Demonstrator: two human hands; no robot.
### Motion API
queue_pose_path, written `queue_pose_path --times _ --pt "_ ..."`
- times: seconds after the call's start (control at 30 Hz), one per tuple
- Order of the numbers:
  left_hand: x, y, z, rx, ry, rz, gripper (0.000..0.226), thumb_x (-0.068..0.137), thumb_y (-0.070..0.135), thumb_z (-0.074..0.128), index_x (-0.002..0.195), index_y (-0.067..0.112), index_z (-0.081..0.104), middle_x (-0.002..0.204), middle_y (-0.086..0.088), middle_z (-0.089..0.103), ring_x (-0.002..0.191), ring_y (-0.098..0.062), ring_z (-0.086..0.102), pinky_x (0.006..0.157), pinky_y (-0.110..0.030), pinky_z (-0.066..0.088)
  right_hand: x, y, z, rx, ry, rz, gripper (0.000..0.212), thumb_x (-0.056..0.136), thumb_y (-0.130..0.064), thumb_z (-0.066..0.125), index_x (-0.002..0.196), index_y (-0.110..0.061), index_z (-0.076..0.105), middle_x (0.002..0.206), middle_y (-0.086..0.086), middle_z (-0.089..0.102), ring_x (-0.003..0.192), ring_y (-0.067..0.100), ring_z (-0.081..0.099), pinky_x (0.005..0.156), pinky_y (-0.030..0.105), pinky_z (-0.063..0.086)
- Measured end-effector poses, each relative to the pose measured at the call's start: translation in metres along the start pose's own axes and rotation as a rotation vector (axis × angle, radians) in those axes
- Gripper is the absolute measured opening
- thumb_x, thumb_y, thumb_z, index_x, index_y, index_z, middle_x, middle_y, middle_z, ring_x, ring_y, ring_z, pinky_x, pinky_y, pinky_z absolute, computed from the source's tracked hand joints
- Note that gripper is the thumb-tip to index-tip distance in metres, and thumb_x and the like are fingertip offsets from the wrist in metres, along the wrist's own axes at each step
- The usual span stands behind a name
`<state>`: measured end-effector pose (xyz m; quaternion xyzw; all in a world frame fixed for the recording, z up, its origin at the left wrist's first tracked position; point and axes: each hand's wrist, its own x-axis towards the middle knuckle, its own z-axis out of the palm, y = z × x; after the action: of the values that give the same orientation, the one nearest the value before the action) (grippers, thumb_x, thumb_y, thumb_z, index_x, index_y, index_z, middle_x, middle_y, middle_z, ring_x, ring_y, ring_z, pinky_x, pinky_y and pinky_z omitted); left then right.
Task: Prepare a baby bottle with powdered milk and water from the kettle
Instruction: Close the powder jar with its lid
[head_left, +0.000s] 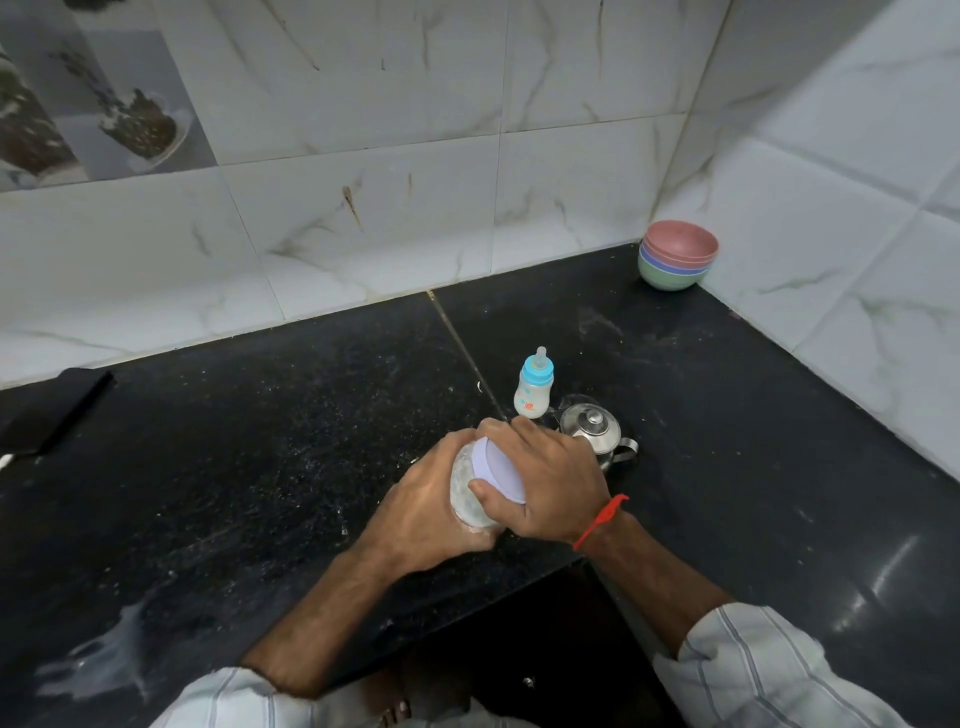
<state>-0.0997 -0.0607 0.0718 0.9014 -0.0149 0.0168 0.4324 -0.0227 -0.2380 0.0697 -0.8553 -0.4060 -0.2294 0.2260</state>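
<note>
While both hands meet near the middle of the frame, they hold a small clear jar (470, 499) with white powder inside; the jar is tipped on its side, just above the black surface (753, 415). The left hand (421, 514) wraps around the body of the jar from the left, its grip closed tight on it; the right hand (550, 478) comes from the right with its grip closed around the pale purple lid (496, 470), thumb on the near edge and fingers over the far edge. The lid sits on the mouth of the jar; whether it is loose or tight cannot be told. A red thread (600, 521) goes around the right wrist; both arms wear striped sleeves (769, 670) at the bottom of the frame.

Just past the hands, a bit right of the middle, the baby bottle (533, 387) stands upright on the surface; it has a blue ring and a clear teat on top. Right beside it, to the lower right, sits a shiny metal kettle (595, 428) with its lid on; the right hand hides part of it.

In the far corner at the upper right, a stack of bowls (678, 262) rests by the tiled wall (363, 182), pink on top and green at the bottom. A white splash (104, 660) lies on the surface at the lower left; a dark flat thing (52, 410) lies at the left edge.
</note>
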Motion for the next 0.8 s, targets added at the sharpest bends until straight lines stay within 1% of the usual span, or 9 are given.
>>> queue_pose_path --times 0.13,0.23,0.37,0.43,0.5,0.57,0.63,0.7,0.8 --pt "0.001 0.000 0.010 0.036 0.059 -0.011 0.095 0.057 0.048 0.082 0.140 0.041 0.035 0.132 0.022 0.055 0.113 -0.007 0.062 0.089 -0.044 0.061 0.000 -0.004 0.000 -0.030 -0.003 0.066 0.061 0.094 -0.068 0.041 0.124 -0.020 0.065 0.094 -0.001 0.070 0.073 0.021 0.069 0.059 0.036 0.054" --pt "0.006 0.000 0.013 0.018 0.079 -0.031 0.095 0.057 0.049 0.082 0.140 0.040 0.035 0.129 0.021 0.056 0.110 -0.008 0.063 0.088 -0.043 0.061 0.006 -0.007 -0.003 -0.076 -0.038 0.171 0.060 0.093 -0.073 0.033 0.123 -0.028 0.060 0.087 -0.003 0.069 0.068 0.022 0.068 0.058 0.038 0.054" --pt "0.005 -0.001 0.013 -0.020 0.063 -0.043 0.097 0.059 0.059 0.085 0.140 0.043 0.034 0.128 0.022 0.058 0.112 -0.005 0.063 0.088 -0.042 0.061 0.013 -0.009 -0.007 -0.141 -0.157 0.257 0.057 0.089 -0.080 0.030 0.123 -0.039 0.051 0.087 -0.006 0.070 0.076 0.018 0.069 0.063 0.034 0.052" --pt "0.003 -0.004 0.014 -0.031 0.077 -0.054 0.100 0.058 0.064 0.086 0.142 0.044 0.034 0.129 0.024 0.058 0.115 -0.005 0.062 0.089 -0.042 0.061 0.014 -0.010 -0.006 -0.114 -0.205 0.295 0.063 0.085 -0.087 0.026 0.124 -0.043 0.048 0.093 -0.008 0.070 0.085 0.015 0.069 0.068 0.033 0.053" --pt "0.003 -0.009 0.014 -0.001 0.104 -0.053 0.101 0.060 0.066 0.086 0.143 0.044 0.033 0.132 0.025 0.056 0.116 -0.005 0.061 0.090 -0.041 0.059 0.013 -0.011 -0.003 -0.049 -0.247 0.353 0.075 0.080 -0.093 0.020 0.133 -0.045 0.045 0.107 -0.011 0.068 0.095 0.014 0.068 0.078 0.036 0.055" --pt "0.008 -0.018 0.014 -0.005 0.138 -0.075 0.100 0.061 0.064 0.088 0.143 0.044 0.034 0.133 0.026 0.055 0.118 -0.005 0.060 0.093 -0.040 0.057 0.010 -0.011 -0.001 0.065 -0.273 0.439 0.083 0.079 -0.093 0.015 0.143 -0.046 0.040 0.122 -0.012 0.063 0.106 0.014 0.066 0.090 0.040 0.054" --pt "0.017 -0.030 0.014 -0.031 0.222 -0.107 0.102 0.059 0.062 0.091 0.142 0.043 0.036 0.136 0.023 0.051 0.126 -0.010 0.052 0.103 -0.045 0.051 0.008 -0.006 -0.002 0.185 -0.246 0.536 0.077 0.086 -0.087 0.019 0.144 -0.043 0.041 0.122 -0.011 0.061 0.108 0.012 0.063 0.095 0.042 0.052" --pt "0.030 -0.044 0.016 0.007 0.300 -0.175 0.107 0.057 0.062 0.091 0.146 0.039 0.036 0.141 0.011 0.039 0.133 -0.019 0.039 0.113 -0.049 0.039 0.006 0.000 -0.004 0.227 -0.184 0.610 0.066 0.092 -0.077 0.023 0.140 -0.038 0.047 0.120 -0.011 0.064 0.111 0.011 0.061 0.096 0.042 0.051" --pt "0.052 -0.060 0.017 -0.070 0.332 -0.319 0.111 0.061 0.053 0.094 0.152 0.035 0.033 0.143 0.000 0.031 0.139 -0.027 0.030 0.116 -0.051 0.031 0.002 0.008 -0.006 0.246 -0.151 0.688 0.062 0.094 -0.074 0.023 0.132 -0.036 0.054 0.125 -0.012 0.065 0.116 0.010 0.060 0.097 0.038 0.050"
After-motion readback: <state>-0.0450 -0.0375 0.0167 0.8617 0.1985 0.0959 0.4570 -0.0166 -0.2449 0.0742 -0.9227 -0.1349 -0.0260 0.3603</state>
